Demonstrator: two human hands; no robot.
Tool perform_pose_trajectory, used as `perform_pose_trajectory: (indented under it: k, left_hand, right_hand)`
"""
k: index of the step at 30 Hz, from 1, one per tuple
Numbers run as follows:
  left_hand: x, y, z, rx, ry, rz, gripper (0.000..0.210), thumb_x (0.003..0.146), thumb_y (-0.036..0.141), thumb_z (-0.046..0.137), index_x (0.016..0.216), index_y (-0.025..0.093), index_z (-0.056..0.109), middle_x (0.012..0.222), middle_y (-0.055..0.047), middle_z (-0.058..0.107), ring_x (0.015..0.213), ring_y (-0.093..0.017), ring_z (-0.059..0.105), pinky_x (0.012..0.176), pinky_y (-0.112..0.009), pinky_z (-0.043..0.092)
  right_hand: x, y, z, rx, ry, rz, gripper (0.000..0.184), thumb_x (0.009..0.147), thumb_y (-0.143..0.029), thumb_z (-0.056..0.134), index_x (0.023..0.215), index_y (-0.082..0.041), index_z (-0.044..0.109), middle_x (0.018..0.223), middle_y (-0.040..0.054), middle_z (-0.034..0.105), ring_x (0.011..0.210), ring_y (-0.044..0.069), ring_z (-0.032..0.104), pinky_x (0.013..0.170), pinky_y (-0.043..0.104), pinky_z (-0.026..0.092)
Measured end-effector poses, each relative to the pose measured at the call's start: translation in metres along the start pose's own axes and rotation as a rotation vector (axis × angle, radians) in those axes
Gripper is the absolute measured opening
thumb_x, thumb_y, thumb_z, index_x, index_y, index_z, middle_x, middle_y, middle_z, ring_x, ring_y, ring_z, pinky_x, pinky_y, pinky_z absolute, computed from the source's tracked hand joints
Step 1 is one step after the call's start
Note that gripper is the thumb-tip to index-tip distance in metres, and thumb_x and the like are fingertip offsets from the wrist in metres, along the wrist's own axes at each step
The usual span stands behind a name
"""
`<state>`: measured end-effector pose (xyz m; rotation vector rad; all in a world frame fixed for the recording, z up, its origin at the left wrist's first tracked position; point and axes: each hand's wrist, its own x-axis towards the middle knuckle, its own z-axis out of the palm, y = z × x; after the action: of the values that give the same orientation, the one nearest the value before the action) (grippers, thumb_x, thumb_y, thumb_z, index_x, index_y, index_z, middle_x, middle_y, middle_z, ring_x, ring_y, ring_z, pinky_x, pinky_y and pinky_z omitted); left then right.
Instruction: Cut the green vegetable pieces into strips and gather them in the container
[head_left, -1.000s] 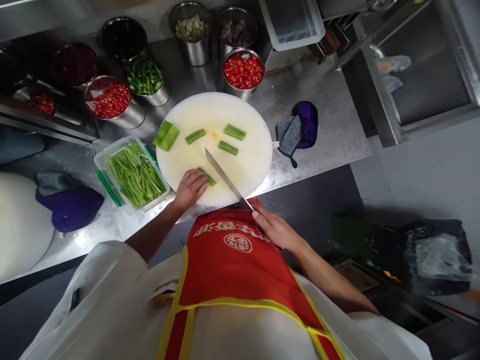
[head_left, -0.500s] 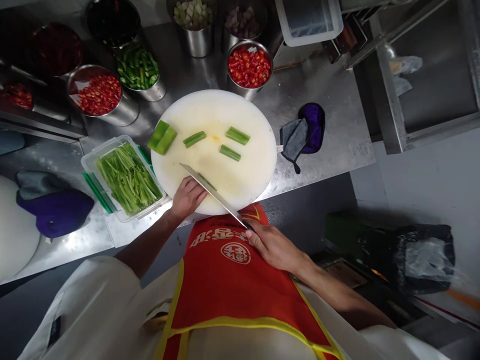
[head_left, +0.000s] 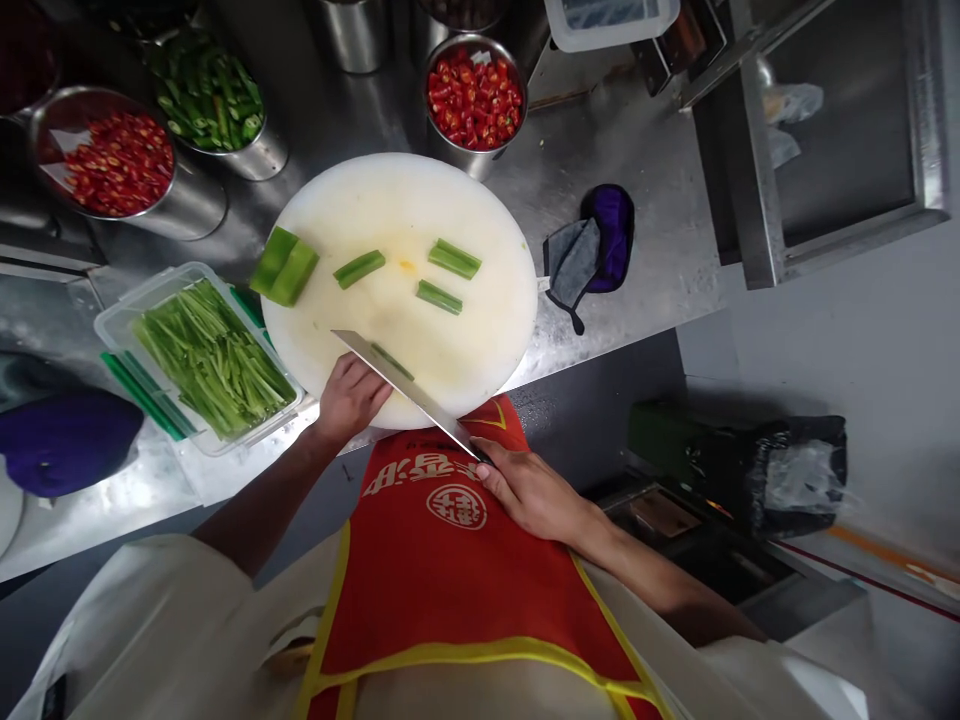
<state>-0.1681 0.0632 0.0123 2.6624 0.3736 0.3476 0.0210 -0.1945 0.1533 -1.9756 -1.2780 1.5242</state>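
Note:
My right hand [head_left: 534, 492] is closed around the handle of a kitchen knife [head_left: 405, 394], its long blade pointing up and left over the round white cutting board [head_left: 390, 195]. Beside the blade, on the near left, my left hand [head_left: 351, 396] rests on the board with fingers bunched; whatever lies under them is hidden. A thin green strip [head_left: 392, 361] lies along the far side of the blade. Farther up the board are green pieces: one stick [head_left: 359, 269] left of the middle, a wider stick [head_left: 454, 258] and another stick [head_left: 439, 297] to the right. Wide green slabs [head_left: 285, 267] sit at the left rim.
A clear plastic box [head_left: 202, 430] of cut green strips stands left of the board. Behind are steel pots of red chillies [head_left: 475, 98], more red chillies [head_left: 120, 165] and green chillies [head_left: 214, 95]. A grey and purple cloth item [head_left: 592, 245] lies at right.
The whole view has shifted, so the board and pots appear farther left and higher. Knife and both hands keep nearly the same places on the board.

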Motion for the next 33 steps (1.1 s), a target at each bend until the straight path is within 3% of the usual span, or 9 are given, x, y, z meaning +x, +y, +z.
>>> perform_pose_trajectory:
  k: [7, 14, 20, 27, 33]
  left_hand:
    - [0.0, 0.001, 0.001, -0.059, -0.015, -0.049, 0.012, 0.096, 0.024, 0.06, 0.088, 0.029, 0.068, 0.087, -0.002, 0.072, 0.097, -0.025, 0.065, 0.1, -0.046, 0.047]
    - [-0.002, 0.001, 0.004, -0.083, 0.0, -0.05, 0.011, 0.097, 0.027, 0.062, 0.101, 0.029, 0.072, 0.105, -0.003, 0.075, 0.113, -0.026, 0.065, 0.105, -0.047, 0.047]
    - [0.001, 0.005, 0.005, -0.124, -0.04, -0.118, 0.016, 0.099, 0.034, 0.06, 0.106, 0.031, 0.074, 0.112, -0.003, 0.074, 0.116, -0.026, 0.064, 0.108, -0.049, 0.049]
    - [0.008, 0.011, 0.003, -0.213, -0.072, -0.177, 0.022, 0.101, 0.039, 0.055, 0.107, 0.031, 0.074, 0.118, -0.002, 0.073, 0.12, -0.025, 0.061, 0.113, -0.049, 0.047]
    - [0.009, 0.011, 0.004, -0.207, -0.059, -0.161, 0.024, 0.102, 0.04, 0.052, 0.108, 0.03, 0.074, 0.118, -0.002, 0.073, 0.12, -0.024, 0.061, 0.113, -0.047, 0.046]
  right_hand:
    - [-0.007, -0.004, -0.004, 0.0, -0.044, 0.062, 0.059, 0.11, -0.049, 0.028, 0.152, -0.011, 0.046, 0.124, 0.0193, 0.074, 0.112, 0.032, 0.072, 0.092, 0.042, 0.055]
    - [0.019, -0.003, 0.0, -0.002, -0.027, 0.036, 0.059, 0.11, -0.047, 0.029, 0.151, -0.008, 0.046, 0.122, 0.021, 0.073, 0.113, 0.033, 0.071, 0.094, 0.045, 0.053]
    - [0.035, 0.013, 0.003, 0.039, 0.0, -0.006, 0.057, 0.11, -0.051, 0.029, 0.148, -0.014, 0.049, 0.109, 0.0139, 0.077, 0.099, 0.028, 0.073, 0.09, 0.04, 0.053]
    - [0.02, 0.015, -0.005, 0.041, 0.026, -0.03, 0.059, 0.109, -0.057, 0.025, 0.144, -0.021, 0.054, 0.104, 0.0098, 0.076, 0.096, 0.027, 0.072, 0.088, 0.039, 0.052]
    - [0.013, 0.006, -0.006, 0.056, 0.008, 0.002, 0.058, 0.109, -0.056, 0.028, 0.147, -0.02, 0.052, 0.093, 0.0079, 0.076, 0.084, 0.025, 0.072, 0.081, 0.036, 0.052]
